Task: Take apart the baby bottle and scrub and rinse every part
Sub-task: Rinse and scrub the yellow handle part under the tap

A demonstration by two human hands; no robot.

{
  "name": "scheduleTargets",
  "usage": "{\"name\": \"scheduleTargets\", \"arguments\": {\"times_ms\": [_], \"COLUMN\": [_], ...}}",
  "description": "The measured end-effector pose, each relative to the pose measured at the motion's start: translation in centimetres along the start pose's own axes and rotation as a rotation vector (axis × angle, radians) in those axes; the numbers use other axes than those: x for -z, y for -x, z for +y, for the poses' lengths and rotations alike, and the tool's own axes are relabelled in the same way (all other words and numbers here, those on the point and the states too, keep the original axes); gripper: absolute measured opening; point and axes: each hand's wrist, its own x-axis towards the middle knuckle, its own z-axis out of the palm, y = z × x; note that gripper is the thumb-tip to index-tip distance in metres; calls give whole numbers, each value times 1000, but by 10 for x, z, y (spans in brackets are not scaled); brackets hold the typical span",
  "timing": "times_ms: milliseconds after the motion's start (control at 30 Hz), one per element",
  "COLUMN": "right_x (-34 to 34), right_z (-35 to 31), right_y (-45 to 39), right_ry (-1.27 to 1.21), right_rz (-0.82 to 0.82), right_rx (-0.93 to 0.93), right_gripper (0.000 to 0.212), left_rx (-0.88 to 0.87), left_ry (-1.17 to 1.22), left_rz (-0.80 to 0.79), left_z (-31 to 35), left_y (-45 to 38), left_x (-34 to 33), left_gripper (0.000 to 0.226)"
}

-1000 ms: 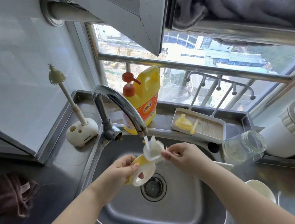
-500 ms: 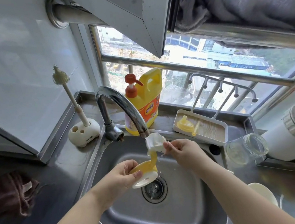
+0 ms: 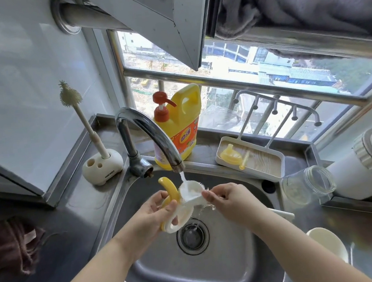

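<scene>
Your left hand (image 3: 150,212) grips the yellow-handled white bottle collar (image 3: 174,209) under the tap stream over the steel sink (image 3: 192,278), right hand (image 3: 226,198) pinching the white brush head (image 3: 192,192); wet plastic could slip.

Single head-worn, wide-angle view. It looks forward and down into the sink (image 3: 230,264) from close range. Window (image 3: 230,72) lies ahead.

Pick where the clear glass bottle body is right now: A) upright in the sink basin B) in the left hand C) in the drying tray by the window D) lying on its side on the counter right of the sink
D: the clear glass bottle body lies on its side on the counter, right of the sink, with neither hand touching it.
</scene>
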Motion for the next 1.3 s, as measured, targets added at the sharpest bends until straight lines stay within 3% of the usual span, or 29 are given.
{"name": "scheduleTargets", "arguments": {"times_ms": [133,300,500,633,1000,1300], "right_x": [0,2,1,3,0,6], "right_z": [1,5,-1,-2,-2,8], "right_y": [2,-1,-1,1,0,-1], "right_ry": [44,84,59,67,129,124], "right_rz": [-42,-10,-11,-19,25,38], "right_rx": [31,-36,-4,14,-1,-33], "right_gripper": [35,34,37,34,37,37], "left_rx": [-39,-50,-73,-44,32,94], "left_ry": [-89,-233,-100,-43,-66,4], "left_rz": [-21,44,125,247,377,312], "left_z": [0,4,5,7,9,8], "left_y": [3,3,-4,-8,-12,-4], "left_x": [2,2,-7,-9,-13,-6], "left_gripper": [42,37,48,39,3,14]}}
